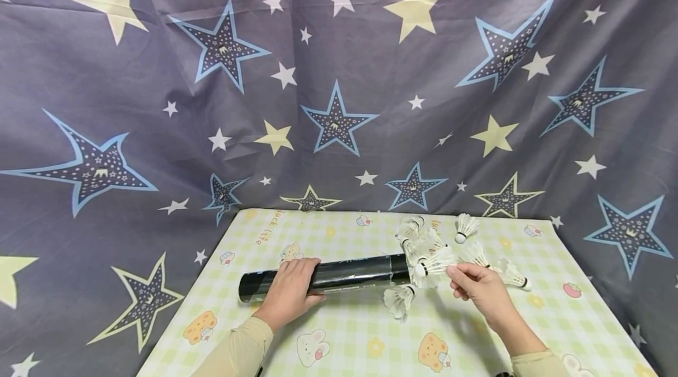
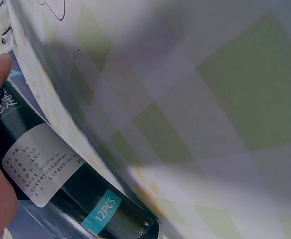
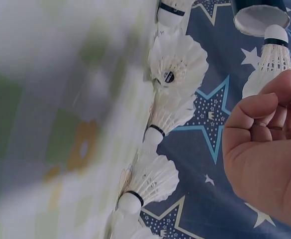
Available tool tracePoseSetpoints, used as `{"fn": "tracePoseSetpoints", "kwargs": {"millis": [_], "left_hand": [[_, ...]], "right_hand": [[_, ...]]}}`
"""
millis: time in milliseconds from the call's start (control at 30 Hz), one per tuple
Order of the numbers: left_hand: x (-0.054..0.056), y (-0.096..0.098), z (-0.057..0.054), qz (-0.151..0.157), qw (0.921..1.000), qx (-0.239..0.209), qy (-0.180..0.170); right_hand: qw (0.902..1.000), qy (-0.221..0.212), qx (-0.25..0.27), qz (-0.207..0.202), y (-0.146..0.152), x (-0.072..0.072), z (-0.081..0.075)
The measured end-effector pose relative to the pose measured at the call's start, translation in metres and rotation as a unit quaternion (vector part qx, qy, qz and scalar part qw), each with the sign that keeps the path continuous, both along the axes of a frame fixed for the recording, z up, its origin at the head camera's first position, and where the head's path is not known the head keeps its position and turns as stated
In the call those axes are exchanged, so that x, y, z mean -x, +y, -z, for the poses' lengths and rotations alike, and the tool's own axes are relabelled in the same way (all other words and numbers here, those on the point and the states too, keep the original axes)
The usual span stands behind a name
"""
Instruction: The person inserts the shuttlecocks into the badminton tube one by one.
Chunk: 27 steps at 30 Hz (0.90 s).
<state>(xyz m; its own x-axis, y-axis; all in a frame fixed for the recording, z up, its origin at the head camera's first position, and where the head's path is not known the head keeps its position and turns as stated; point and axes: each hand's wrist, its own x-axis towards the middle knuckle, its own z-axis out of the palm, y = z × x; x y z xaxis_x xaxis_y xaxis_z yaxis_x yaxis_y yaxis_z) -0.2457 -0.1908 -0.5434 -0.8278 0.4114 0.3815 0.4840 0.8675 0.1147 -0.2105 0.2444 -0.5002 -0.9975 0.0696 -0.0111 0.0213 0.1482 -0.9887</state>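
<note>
Grey-purple star curtain (image 1: 339, 42) hangs behind the checked surface (image 1: 477, 359); open room at its back left corner and along the right edge. Black tube (image 1: 360, 274) lies crosswise, roughly parallel to the back edge, base near the left edge, mouth facing right; can't tell if it touches down. Left hand (image 1: 293, 289) wraps the tube's base half. Right hand (image 1: 479, 289) pinches one white shuttlecock (image 1: 438, 259) by its feathers, cork at the mouth, contact unclear. Loose shuttlecocks (image 1: 466, 227) crowd between mouth and back right corner.
</note>
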Motion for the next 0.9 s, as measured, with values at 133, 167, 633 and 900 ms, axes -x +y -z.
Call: {"fn": "tracePoseSetpoints", "kwargs": {"millis": [133,167,633,900], "left_hand": [[0.000,0.001,0.000,0.003,1.0000,0.001,0.003],[0.000,0.001,0.000,0.004,1.0000,0.002,0.005],[-0.001,0.010,-0.003,0.003,1.0000,0.001,-0.006],[0.000,0.013,-0.003,0.007,0.9998,-0.017,-0.008]], "right_hand": [[1.0000,-0.003,0.002,-0.003,-0.007,0.000,0.001],[1.0000,-0.003,0.003,-0.003,-0.008,0.000,0.001],[0.9990,0.006,0.000,-0.044,-0.023,0.000,0.006],[0.9986,-0.019,0.006,-0.050,-0.028,-0.002,0.004]]}}
